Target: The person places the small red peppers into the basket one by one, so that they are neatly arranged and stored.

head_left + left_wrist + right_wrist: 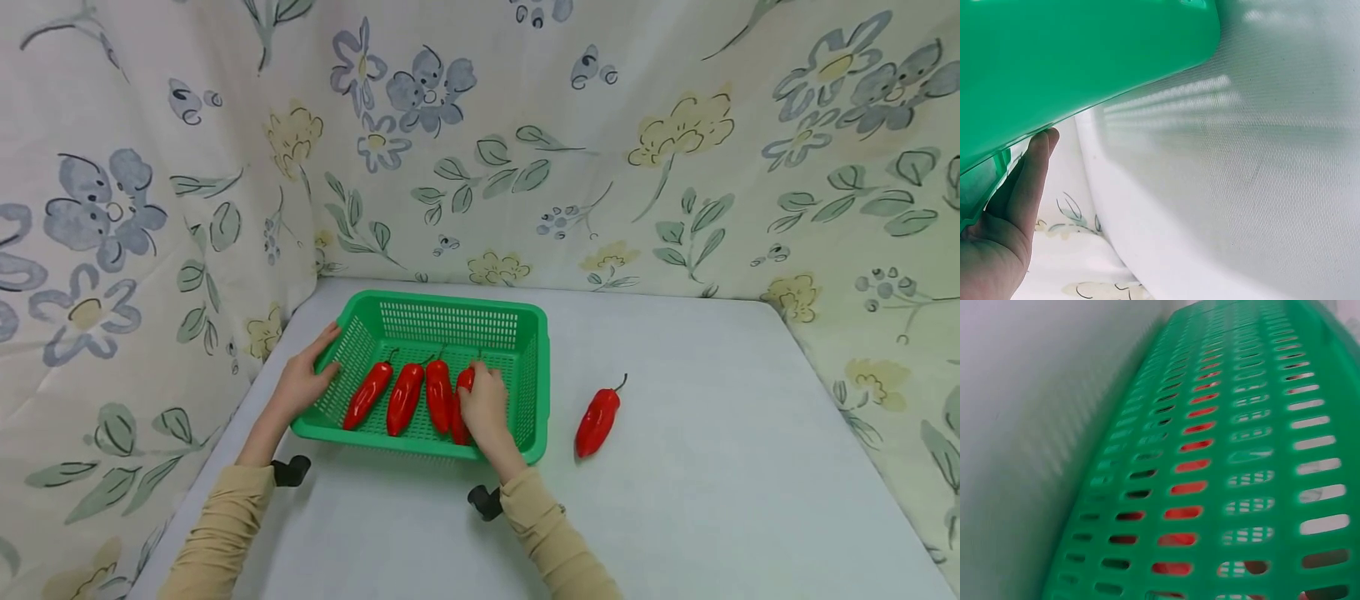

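A green plastic basket with slotted sides holds several long red chili peppers, laid side by side with their stems toward the far wall. My left hand holds the basket's left rim, thumb over the inner side and fingers along the outside; the left wrist view shows this hand against the green wall. Inside the basket, my right hand grips the rightmost pepper and partly covers it. The right wrist view is filled by the basket wall, with red showing through its slots.
One more red pepper lies on the white table, right of the basket. A flowered cloth hangs behind the table and along both sides. Black wrist mounts sit under the sleeves.
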`<state>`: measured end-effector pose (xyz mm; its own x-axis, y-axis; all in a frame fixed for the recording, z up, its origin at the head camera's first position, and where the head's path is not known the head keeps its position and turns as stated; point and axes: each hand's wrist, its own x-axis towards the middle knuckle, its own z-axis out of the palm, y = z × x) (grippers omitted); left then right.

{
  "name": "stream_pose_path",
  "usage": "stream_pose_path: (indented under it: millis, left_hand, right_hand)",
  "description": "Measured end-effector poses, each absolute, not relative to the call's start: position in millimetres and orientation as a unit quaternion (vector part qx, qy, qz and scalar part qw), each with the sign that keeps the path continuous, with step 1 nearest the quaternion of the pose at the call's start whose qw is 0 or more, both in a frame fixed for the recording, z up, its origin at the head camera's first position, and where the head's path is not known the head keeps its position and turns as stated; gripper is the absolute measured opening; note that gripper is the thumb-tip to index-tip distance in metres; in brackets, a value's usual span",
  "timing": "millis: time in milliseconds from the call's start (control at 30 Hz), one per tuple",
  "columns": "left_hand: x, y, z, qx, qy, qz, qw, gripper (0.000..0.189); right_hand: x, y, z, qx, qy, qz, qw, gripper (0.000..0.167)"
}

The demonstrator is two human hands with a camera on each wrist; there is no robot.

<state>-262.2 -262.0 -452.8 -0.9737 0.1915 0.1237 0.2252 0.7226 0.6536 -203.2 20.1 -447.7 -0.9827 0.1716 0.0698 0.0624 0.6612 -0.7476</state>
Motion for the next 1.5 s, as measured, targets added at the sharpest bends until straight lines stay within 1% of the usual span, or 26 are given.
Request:
stream_pose_path:
  millis: [100, 200, 400, 767, 1000, 1267, 1500]
  left_hand:
    - [-261.9, -261.9, -451.1, -0.113, -0.929, -0.352, 0.025, 0.06]
    - [-261.7, -261.8, -449.6, -0.115, -0.929, -0.351, 0.025, 0.06]
    - [-261.2, -261.8, -450.2, -0.117, -0.929, -0.351, 0.025, 0.06]
    - [-259.6, -262.2, -455.6, -0.111, -0.928, -0.356, 0.023, 0.06]
    - [-260.4, -261.2, -453.3, -0.113, -0.927, -0.356, 0.025, 0.06]
    - [-260.9, -260.5, -453.9, -0.119, -0.926, -0.356, 0.032, 0.06]
    - [-260.5, -260.9, -453.8, -0.117, -0.924, -0.362, 0.03, 0.06]
  right_hand:
    - [-203.8, 20.3, -447.7, -0.064, -0.907, 0.416, 0.013, 0.037]
    - [-204.1, 20.9, -446.8, -0.071, -0.904, 0.421, -0.028, 0.04]
    - [-203.1, 23.9, -444.1, -0.083, -0.898, 0.427, -0.06, 0.041]
    - [-186.6, 39.1, -441.3, -0.043, -0.886, 0.46, -0.048, 0.038]
    - [-182.1, 52.3, -434.2, 0.006, -0.868, 0.495, -0.048, 0.041]
    - [-175.2, 65.3, -424.6, 0.05, -0.832, 0.548, -0.068, 0.045]
    - [-169.6, 71.0, -414.8, 0.075, -0.811, 0.578, -0.061, 0.045]
